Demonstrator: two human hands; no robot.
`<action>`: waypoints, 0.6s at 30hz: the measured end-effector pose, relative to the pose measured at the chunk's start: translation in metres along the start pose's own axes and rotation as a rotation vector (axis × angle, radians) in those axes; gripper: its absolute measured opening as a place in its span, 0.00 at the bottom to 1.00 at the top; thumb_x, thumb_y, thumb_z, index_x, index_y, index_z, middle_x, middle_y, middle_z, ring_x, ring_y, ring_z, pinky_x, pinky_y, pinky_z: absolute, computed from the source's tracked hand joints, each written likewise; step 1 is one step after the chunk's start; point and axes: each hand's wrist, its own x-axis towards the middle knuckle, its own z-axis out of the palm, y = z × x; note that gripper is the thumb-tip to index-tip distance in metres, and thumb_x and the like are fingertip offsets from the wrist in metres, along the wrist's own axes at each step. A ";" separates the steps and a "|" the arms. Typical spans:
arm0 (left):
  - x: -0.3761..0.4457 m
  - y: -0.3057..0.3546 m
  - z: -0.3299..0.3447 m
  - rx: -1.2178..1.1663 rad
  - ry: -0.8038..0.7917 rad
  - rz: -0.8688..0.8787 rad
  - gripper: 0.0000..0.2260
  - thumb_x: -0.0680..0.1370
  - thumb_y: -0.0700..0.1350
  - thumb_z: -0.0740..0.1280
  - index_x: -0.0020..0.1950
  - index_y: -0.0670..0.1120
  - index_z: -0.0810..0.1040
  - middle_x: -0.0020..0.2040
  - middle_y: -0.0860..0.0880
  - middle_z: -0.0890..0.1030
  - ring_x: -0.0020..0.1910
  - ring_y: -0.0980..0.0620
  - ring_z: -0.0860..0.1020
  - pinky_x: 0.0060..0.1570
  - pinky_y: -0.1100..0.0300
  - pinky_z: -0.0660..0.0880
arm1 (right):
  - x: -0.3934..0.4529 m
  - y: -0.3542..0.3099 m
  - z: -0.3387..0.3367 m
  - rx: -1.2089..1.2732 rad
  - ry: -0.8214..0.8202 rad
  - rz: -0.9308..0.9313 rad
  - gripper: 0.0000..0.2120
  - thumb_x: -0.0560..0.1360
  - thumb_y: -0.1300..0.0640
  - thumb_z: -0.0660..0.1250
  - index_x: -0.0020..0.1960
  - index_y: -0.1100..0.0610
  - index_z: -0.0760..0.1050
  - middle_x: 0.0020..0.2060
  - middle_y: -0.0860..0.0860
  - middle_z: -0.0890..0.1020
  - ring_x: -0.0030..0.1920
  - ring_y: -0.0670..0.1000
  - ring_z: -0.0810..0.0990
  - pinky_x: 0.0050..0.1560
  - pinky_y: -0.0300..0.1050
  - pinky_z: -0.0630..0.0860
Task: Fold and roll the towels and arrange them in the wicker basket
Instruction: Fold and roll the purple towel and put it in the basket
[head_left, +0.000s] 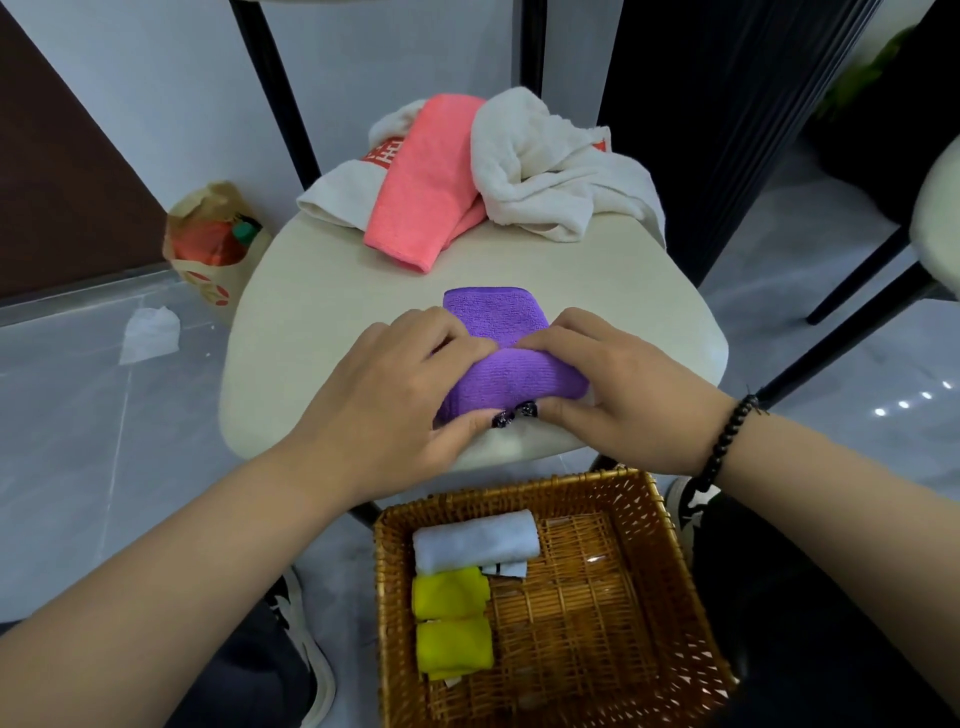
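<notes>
A purple towel (511, 371) lies on the cream chair seat (322, 322), its near end rolled up and its far end still flat. My left hand (400, 384) grips the roll's left side and my right hand (618, 384) grips its right side, thumbs under the front of the roll. Below the seat stands the wicker basket (670, 571). Along its left side lie a rolled white towel (475, 540) and two rolled yellow towels (452, 623). A folded pink towel (426, 182) and crumpled white towels (550, 166) lie at the back of the seat.
A paper bag (208, 244) with a bottle stands on the floor at the left, near a crumpled tissue (150, 332). Black chair legs (841, 338) stand at the right. My shoes (306, 639) flank the basket on the grey floor.
</notes>
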 end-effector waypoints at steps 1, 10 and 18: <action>0.000 -0.001 0.000 -0.040 -0.009 -0.016 0.22 0.73 0.56 0.65 0.61 0.44 0.79 0.49 0.47 0.77 0.47 0.45 0.76 0.43 0.47 0.75 | 0.000 -0.001 0.000 -0.005 0.006 -0.003 0.22 0.74 0.47 0.65 0.65 0.54 0.72 0.52 0.49 0.74 0.50 0.50 0.75 0.51 0.50 0.75; 0.003 0.000 -0.007 -0.319 -0.052 -0.275 0.21 0.71 0.62 0.65 0.61 0.55 0.73 0.50 0.58 0.78 0.42 0.57 0.77 0.46 0.59 0.72 | -0.001 -0.001 0.005 -0.132 0.032 -0.046 0.28 0.75 0.40 0.55 0.69 0.55 0.69 0.52 0.51 0.74 0.48 0.51 0.75 0.48 0.48 0.74; 0.006 -0.003 -0.009 -0.333 -0.099 -0.270 0.15 0.70 0.62 0.64 0.51 0.55 0.77 0.45 0.58 0.77 0.43 0.56 0.75 0.44 0.58 0.72 | -0.003 -0.005 0.006 -0.299 0.099 -0.086 0.27 0.75 0.43 0.58 0.67 0.59 0.71 0.53 0.55 0.76 0.45 0.54 0.76 0.43 0.49 0.76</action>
